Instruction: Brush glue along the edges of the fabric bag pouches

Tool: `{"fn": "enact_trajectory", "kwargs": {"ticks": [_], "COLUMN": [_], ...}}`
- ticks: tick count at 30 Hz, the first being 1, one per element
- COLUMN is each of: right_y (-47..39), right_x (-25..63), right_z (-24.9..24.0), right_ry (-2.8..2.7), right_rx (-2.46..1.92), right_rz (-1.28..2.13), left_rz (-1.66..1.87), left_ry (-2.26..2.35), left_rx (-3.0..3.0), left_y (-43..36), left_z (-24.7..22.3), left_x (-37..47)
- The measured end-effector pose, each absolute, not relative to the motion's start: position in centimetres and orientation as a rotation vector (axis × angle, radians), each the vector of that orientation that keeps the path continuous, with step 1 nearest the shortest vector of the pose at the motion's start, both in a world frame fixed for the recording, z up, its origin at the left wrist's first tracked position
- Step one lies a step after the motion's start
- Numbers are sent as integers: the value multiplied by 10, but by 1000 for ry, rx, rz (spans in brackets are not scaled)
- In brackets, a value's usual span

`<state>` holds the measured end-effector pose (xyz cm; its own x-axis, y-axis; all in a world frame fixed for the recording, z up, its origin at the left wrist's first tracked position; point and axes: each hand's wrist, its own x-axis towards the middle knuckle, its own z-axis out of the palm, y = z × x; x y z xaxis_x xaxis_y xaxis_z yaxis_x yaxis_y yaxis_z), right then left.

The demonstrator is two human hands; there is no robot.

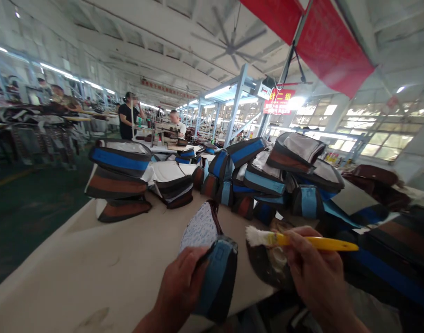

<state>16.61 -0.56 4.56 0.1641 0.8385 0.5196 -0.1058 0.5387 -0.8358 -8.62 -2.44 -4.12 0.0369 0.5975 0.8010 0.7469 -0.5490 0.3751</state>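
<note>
On my feed, the left hand's fingers clamped a light-blue and black curved fabric piece at the beige table's near edge; the right hand's pinched a yellow-handled, white-bristled brush, bristles clear. Work done or left? Couldn't tell! The piece's rounded end pointed away, long axis near-to-far.

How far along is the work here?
Done: the stacked pieces at left look assembled, but brushing can't be confirmed. In hand: the left hand holds a blue-and-black piece; the right hand holds a yellow brush, bristles clear of that piece. Remaining: probably this piece, perhaps some of the heap behind.
</note>
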Motion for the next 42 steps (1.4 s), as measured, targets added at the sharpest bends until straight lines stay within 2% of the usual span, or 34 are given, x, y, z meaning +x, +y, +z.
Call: {"fn": "enact_trajectory", "kwargs": {"ticks": [3,6,14,19,24,27,30,33,42], "right_y": [-8,-8,-16,-16,-7,-4,-1,0,-4], "right_x": [133,92,24,23,43,37,27,25,25], "right_z": [19,-8,-28,-14,18,26,28,31,30], "right_ry": [-839,-731,-758,-674,-863,-1165,-1627,-1816,-1920], "right_rx": [-555,-384,-236,-205,-416,-512,-386,-295,-268], "right_rz": [1394,1671,1759,1834,1406,1086,622,237,57], "left_rz": [-1692,-1667,-1515,-1700,-1944,-2033,-2099,-2110,-2199], "left_ry": [-1698,-1732,-1841,-1921,-2024,-2033,-2014,-2007,-2034], "left_rx": [-1920,-1941,-1819,-1845,-1999,-2020,-2075,-2058,-2019], "left_y": [-31,-41,-66,-63,-60,-60,-60,-61,-62], "left_z": [-50,-50,-40,-32,-14,-11,-11,-11,-12], "left_x": [-110,-124,-134,-136,-139,-137,-135,-134,-135]}}
